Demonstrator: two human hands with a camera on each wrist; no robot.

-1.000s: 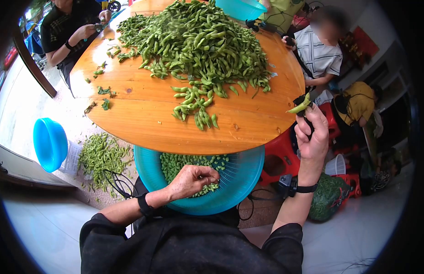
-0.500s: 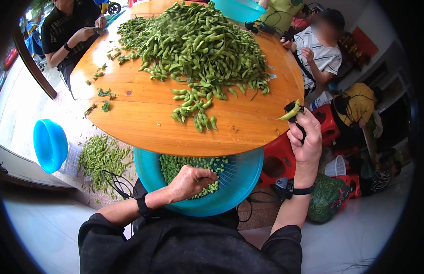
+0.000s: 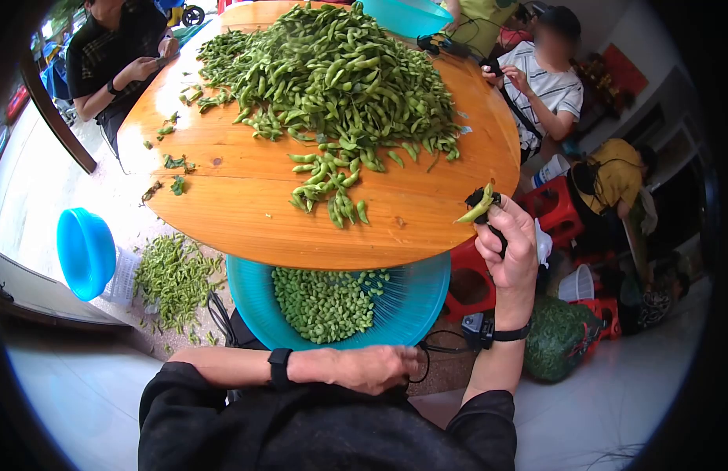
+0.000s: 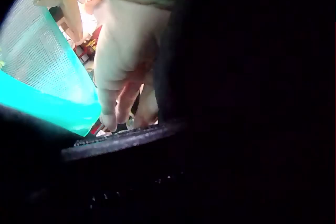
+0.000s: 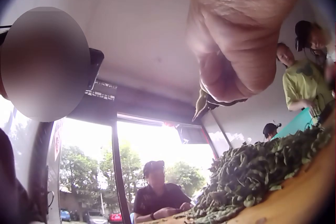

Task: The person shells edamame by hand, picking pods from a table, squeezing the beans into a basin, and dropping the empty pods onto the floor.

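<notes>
My right hand (image 3: 511,242) is raised over the table's right front edge, pinching a green soybean pod (image 3: 477,207) together with a black object (image 3: 496,228) whose kind I cannot tell. In the right wrist view the pod's tip (image 5: 199,104) pokes out below the curled fingers. My left hand (image 3: 372,369), blurred, lies low before my body, just outside the near rim of a teal basin (image 3: 415,302). Its fingers hang loosely in the left wrist view, with nothing seen in them. Shelled green beans (image 3: 325,306) cover the basin's bottom.
A big heap of pods (image 3: 340,86) covers the back of the wooden table (image 3: 246,212), and a small pile (image 3: 333,188) lies nearer. Pods (image 3: 176,279) litter the floor beside a blue tub (image 3: 83,255). Red stools (image 3: 467,282) stand right. Other people sit around the table.
My left hand has left the beans and come back toward my body, over the basin's near rim. The right hand, still gripping the pod, has shifted left and slightly down.
</notes>
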